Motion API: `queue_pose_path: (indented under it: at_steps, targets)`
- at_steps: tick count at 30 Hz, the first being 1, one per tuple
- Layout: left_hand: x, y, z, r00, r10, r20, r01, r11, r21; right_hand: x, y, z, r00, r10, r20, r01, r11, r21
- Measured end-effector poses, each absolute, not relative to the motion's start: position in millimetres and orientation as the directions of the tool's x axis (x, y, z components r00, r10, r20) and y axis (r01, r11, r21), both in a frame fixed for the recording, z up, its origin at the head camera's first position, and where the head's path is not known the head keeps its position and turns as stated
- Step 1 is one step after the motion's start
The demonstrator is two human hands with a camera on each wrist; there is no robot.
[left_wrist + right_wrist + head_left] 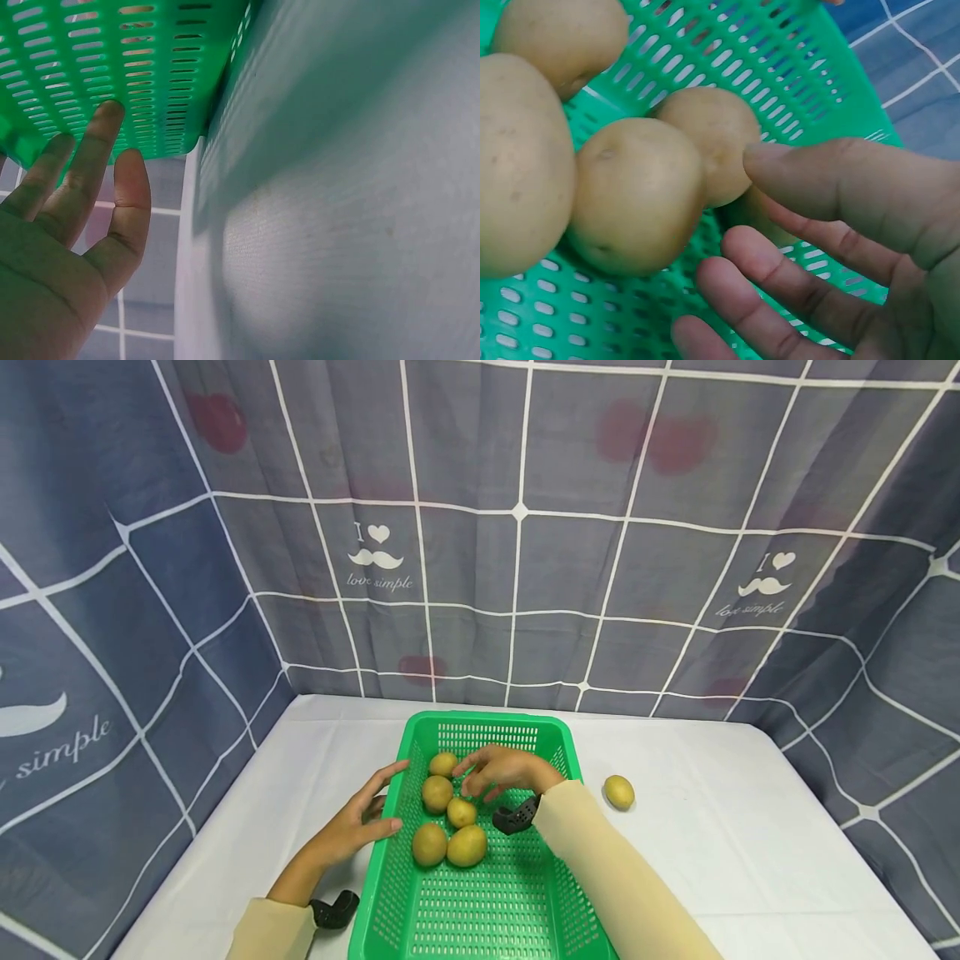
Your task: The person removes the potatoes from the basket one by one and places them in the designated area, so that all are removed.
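Inside a green slotted plastic basket (487,935), several potatoes (467,846) lie toward the left and far end. My right hand (504,770) is over the basket among them, thumb and fingers apart and nothing held. In the right wrist view its thumb tip overlaps the edge of one potato (709,142), and a rounder potato (637,195) lies to the left of the fingers. My left hand (356,818) is at the basket's left side, with loosely spread fingers (90,165) against the slotted wall in the left wrist view.
A single potato (619,792) lies on the white tablecloth (720,827) to the right of the basket. Behind the table hangs a grey checked curtain (465,560), and similar cloth closes in both sides. Black wrist bands (336,910) are worn on both wrists.
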State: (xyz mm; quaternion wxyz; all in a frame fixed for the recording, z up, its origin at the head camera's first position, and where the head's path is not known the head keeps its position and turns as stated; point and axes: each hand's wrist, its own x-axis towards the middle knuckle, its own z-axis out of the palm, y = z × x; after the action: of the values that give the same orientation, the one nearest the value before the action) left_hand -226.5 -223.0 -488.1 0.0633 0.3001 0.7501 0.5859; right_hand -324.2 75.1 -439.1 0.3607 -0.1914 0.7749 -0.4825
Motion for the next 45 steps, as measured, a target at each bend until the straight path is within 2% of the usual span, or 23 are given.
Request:
queue_pose_path:
  at_steps: [9, 15, 22, 29, 33, 41, 45]
  targets:
    - [-228.4, -222.2, -488.6, -0.809, 0.524, 0.267, 0.385, 0.128, 0.914, -318.1, 78.4, -444.9, -0.616, -0.631, -0.471, 0.096, 0.534, -0.84]
    - [-228.1, -222.5, -489.5, -0.813, 0.519, 0.265, 0.386, 0.139, 0.912, -318.9, 76.7, -451.5, -0.575, -0.646, -0.503, 0.127, 0.536, -0.835]
    - [-227.0, -223.8, -488.4, -0.819, 0.513, 0.256, 0.38, 0.149, 0.913, -320.3, 74.8, -455.7, -0.565, -0.658, -0.499, 0.102, 0.544, -0.833]
    - [-226.2, -222.8, -488.4, -0.832, 0.504, 0.234, 0.357, 0.161, 0.92, -320.7, 78.7, -451.2, -0.581, -0.668, -0.466, 0.022, 0.559, -0.829]
    - [-226.7, -221.4, -488.2, -0.829, 0.509, 0.23, 0.351, 0.155, 0.923, -320.8, 80.7, -441.9, -0.588, -0.689, -0.424, 0.021, 0.511, -0.859]
    - [-226.0, -221.5, -488.0, -0.839, 0.496, 0.224, 0.35, 0.176, 0.92, -319.2, 81.1, -420.7, -0.554, -0.78, -0.289, 0.015, 0.338, -0.941]
    - [-225.6, -222.0, -488.8, -0.838, 0.496, 0.228, 0.353, 0.174, 0.919, -316.0, 84.6, -413.2, -0.565, -0.79, -0.239, 0.01, 0.283, -0.959]
